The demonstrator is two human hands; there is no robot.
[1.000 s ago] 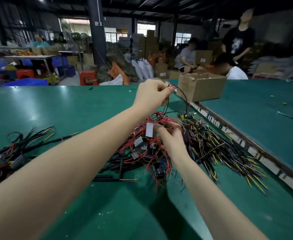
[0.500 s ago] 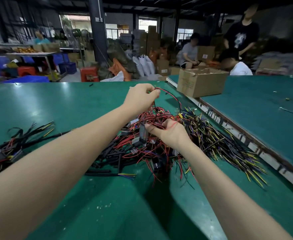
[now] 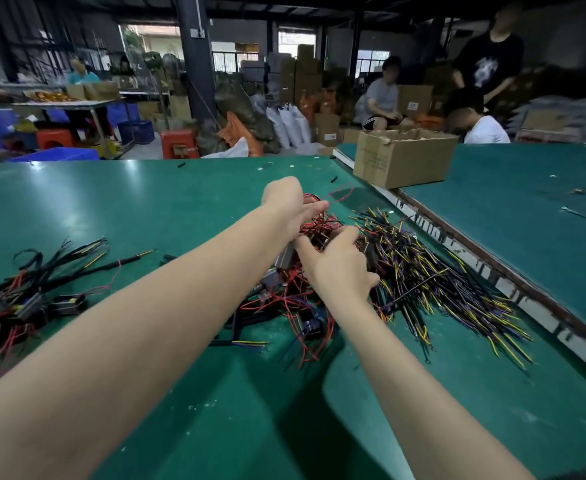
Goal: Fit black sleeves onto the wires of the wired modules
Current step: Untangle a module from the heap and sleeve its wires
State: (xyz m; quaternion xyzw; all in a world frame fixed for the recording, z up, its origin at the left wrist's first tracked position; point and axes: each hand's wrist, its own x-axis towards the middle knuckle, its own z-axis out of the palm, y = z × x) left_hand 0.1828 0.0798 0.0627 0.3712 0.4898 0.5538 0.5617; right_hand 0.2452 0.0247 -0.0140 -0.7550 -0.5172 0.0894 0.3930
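Observation:
A tangled pile of wired modules [image 3: 286, 299] with red wires lies at the middle of the green table [image 3: 146, 209]. My left hand [image 3: 284, 202] is over the pile's far side and pinches a red wire loop [image 3: 340, 194] that rises from it. Nearer to me, my right hand [image 3: 336, 268] reaches into the tangle. Its fingers curl over the wires and its thumb lies against a grey module [image 3: 285, 258]. Black sleeves [image 3: 239, 322] lie under the pile's near left edge.
A heap of yellow, purple and black wires [image 3: 450, 289] spreads right of the pile. Modules with black-sleeved wires [image 3: 32, 292] lie at the far left. A cardboard box [image 3: 402, 161] stands beyond, by a raised rail [image 3: 513, 289] between two tables. People sit in the background.
My left hand has come down from high above the pile to its far edge, still holding the red wire. My right hand has shifted slightly deeper into the tangle.

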